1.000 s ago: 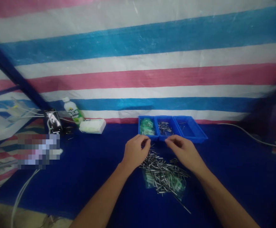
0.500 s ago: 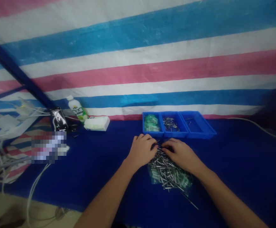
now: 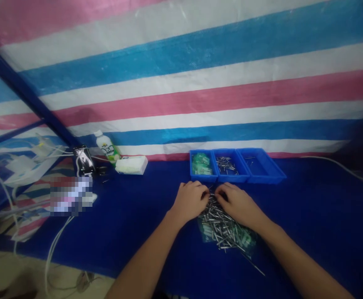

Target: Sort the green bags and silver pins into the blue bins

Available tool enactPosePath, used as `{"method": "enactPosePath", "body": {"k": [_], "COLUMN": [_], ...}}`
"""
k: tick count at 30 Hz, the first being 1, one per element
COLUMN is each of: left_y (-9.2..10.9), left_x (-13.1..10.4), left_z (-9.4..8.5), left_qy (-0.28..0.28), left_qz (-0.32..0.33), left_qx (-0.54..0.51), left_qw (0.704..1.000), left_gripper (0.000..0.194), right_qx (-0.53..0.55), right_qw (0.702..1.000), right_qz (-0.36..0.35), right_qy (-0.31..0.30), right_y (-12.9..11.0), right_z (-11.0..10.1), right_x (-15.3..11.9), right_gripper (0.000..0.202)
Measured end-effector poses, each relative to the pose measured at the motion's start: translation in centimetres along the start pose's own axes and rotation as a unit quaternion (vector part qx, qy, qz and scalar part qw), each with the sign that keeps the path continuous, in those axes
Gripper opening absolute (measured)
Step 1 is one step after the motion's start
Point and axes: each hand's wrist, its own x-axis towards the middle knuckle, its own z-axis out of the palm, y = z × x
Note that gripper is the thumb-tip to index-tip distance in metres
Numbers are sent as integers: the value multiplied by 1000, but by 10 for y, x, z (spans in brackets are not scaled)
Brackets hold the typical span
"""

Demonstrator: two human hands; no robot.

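Note:
A heap of thin silvery metal pins (image 3: 223, 226), resembling blind rivets, lies on the blue table with green-printed clear plastic bags (image 3: 208, 230) among and under it. At the heap's far end, my left hand (image 3: 192, 201) has its fingers curled and the thumb close to them. Facing it from the other side, my right hand (image 3: 235, 202) is pinched too, its fingertips almost meeting the left ones. A thin dark sliver shows between the fingertips, but what each hand grips is hidden. Just beyond the hands stands a blue three-section tray (image 3: 264, 179).
In the tray, the left section holds green-printed bags (image 3: 201, 163), the middle one loose pins (image 3: 226, 164), the right one a few pins. Left on the table (image 3: 122, 216) are a tissue pack (image 3: 132, 165), a bottle (image 3: 108, 147), a black packet (image 3: 83, 161) and white cables (image 3: 55, 236).
The view has shifted slightly, so everything sits a little lower and further right. Both hands stay at the heap's far end, their fingers drawn in a bit more.

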Motion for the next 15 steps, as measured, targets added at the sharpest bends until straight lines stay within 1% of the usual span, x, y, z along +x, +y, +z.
{"method": "enactPosePath", "body": {"k": [5, 9, 11, 13, 15], "left_y": [-1, 1, 1, 0, -1], "left_x": [2, 2, 3, 3, 3], "left_z": [-1, -3, -3, -2, -1], "left_qy": [14, 61, 91, 115, 129], "left_qz": [8, 17, 16, 18, 22], "left_qx": [-23, -53, -61, -67, -71], "left_qw": [1000, 997, 994, 991, 989], "left_gripper": [13, 12, 11, 9, 9], "right_qx": [75, 135, 145, 143, 139], "right_qw": [996, 989, 987, 983, 979], "right_qz": [9, 23, 22, 3, -39], "right_qy": [43, 56, 73, 111, 144], "right_y": [8, 6, 3, -1, -4], "right_z": [0, -3, -3, -3, -4], "right_x": [1, 1, 1, 0, -1], "right_gripper": [24, 26, 22, 21, 30]}}
